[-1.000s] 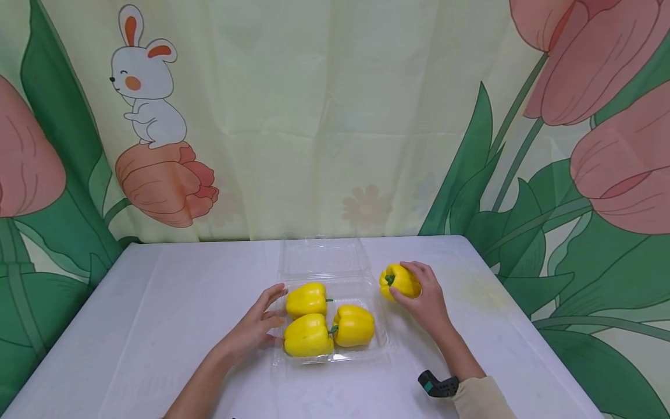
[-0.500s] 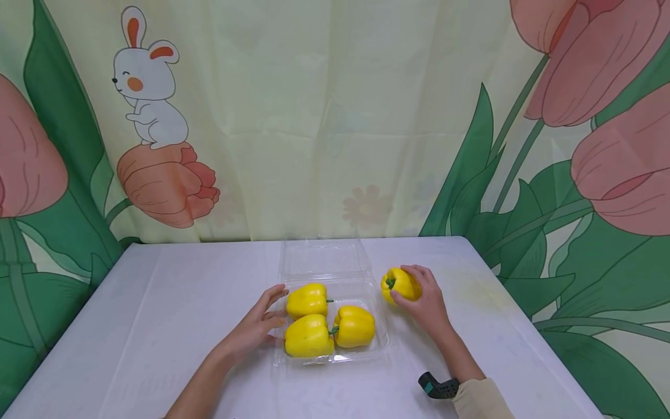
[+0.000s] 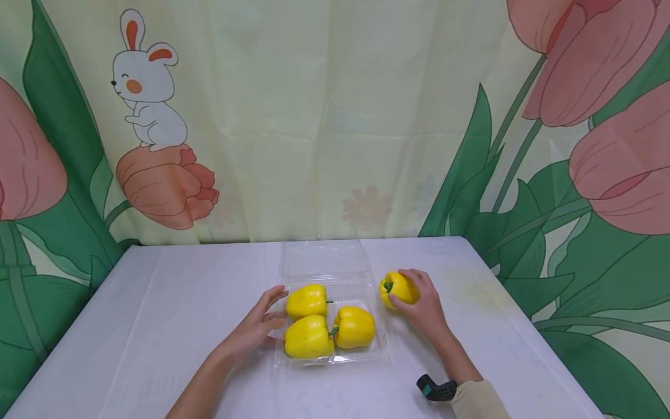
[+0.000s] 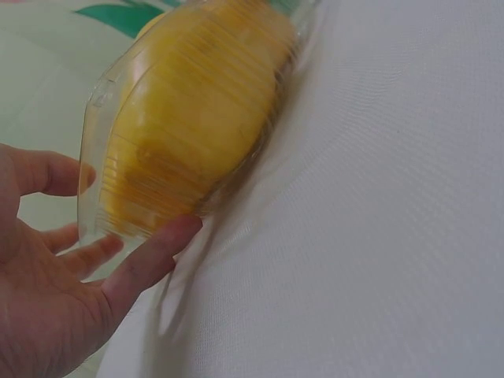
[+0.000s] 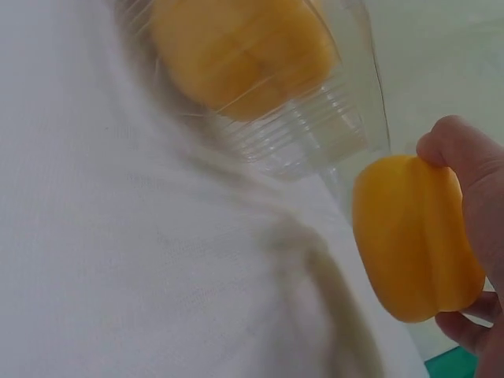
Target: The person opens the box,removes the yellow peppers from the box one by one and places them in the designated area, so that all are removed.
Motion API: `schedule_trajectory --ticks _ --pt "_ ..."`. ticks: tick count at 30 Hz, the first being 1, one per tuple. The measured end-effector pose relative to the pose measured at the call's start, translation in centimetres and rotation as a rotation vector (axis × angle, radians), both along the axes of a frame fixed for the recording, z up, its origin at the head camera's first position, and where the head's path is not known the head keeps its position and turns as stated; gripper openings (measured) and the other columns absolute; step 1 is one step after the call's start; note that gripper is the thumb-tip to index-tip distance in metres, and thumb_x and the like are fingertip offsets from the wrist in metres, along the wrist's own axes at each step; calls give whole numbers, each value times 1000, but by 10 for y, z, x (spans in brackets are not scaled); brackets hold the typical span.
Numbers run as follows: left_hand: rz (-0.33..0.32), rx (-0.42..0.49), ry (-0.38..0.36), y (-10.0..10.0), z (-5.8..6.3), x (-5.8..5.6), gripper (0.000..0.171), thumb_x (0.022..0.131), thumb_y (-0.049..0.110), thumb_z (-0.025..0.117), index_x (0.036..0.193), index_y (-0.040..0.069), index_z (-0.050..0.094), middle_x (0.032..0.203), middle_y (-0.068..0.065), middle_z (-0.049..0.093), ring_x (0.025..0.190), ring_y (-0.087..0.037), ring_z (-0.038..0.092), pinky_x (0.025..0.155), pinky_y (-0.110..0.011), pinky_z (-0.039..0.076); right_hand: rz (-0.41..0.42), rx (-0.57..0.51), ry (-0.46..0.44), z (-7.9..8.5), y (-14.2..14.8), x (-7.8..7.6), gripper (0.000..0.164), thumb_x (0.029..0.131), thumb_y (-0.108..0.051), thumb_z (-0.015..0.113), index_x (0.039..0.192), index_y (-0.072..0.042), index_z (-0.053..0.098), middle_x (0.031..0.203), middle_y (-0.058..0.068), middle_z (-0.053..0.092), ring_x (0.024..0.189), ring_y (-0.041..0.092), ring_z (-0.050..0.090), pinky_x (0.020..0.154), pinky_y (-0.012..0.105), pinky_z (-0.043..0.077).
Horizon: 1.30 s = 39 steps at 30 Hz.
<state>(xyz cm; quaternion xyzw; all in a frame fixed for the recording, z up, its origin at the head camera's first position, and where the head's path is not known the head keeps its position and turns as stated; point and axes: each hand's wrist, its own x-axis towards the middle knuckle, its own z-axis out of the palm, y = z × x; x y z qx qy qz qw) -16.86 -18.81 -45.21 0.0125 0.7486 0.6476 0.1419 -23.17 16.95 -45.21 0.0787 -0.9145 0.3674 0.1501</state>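
My right hand (image 3: 423,302) grips a yellow bell pepper (image 3: 396,290), its green stem facing left, just right of a clear plastic clamshell box (image 3: 381,343). In the right wrist view, that bell pepper (image 5: 413,240) sits between thumb and fingers, held off the table. Three more yellow bell peppers lie in the box: one back left (image 3: 306,301), one front left (image 3: 307,337) and one at right (image 3: 355,327). Against the box's left wall rests my left hand (image 3: 253,326), fingers spread and fairly straight. The left wrist view shows its fingertips (image 4: 185,228) touching the clear plastic.
The box's lid (image 3: 324,259) lies folded back behind it, near the far edge of the white-covered table (image 3: 183,314). A printed curtain (image 3: 272,145) hangs behind the table. A black device (image 3: 435,389) is on the right wrist by the sleeve.
The right hand has brought its bell pepper slightly nearer and lower beside the box. My left hand and the three boxed peppers stay where they were.
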Motion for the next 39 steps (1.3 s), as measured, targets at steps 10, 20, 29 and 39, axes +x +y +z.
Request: schedule_trajectory --ticks 10,20,29,39 --pt "-1 5 -7 0 2 -2 66 93 11 53 150 28 25 161 -1 22 140 -41 34 84 -49 57 -3 7 -27 -7 0 1 59 79 -27 78 132 -16 55 133 12 47 121 31 49 105 50 45" --pt "5 -1 -15 -1 2 -3 67 91 11 54 149 29 26 160 -1 22 140 -42 34 83 -50 57 3 10 -51 -7 -3 2 60 79 -29 78 133 -16 54 134 11 47 121 31 49 105 50 45" --pt "16 -7 -24 0 0 -1 67 91 12 55 150 29 26 161 -2 22 138 -42 36 82 -49 57 5 14 -74 -5 -5 5 60 80 -29 77 134 -15 54 135 12 46 123 32 49 105 50 44" --pt "13 1 -16 2 2 0 67 91 11 53 150 27 26 161 -3 22 139 -43 36 82 -50 57 10 19 -67 -8 0 4 62 79 -33 78 134 -15 55 137 12 48 126 32 49 106 49 43"
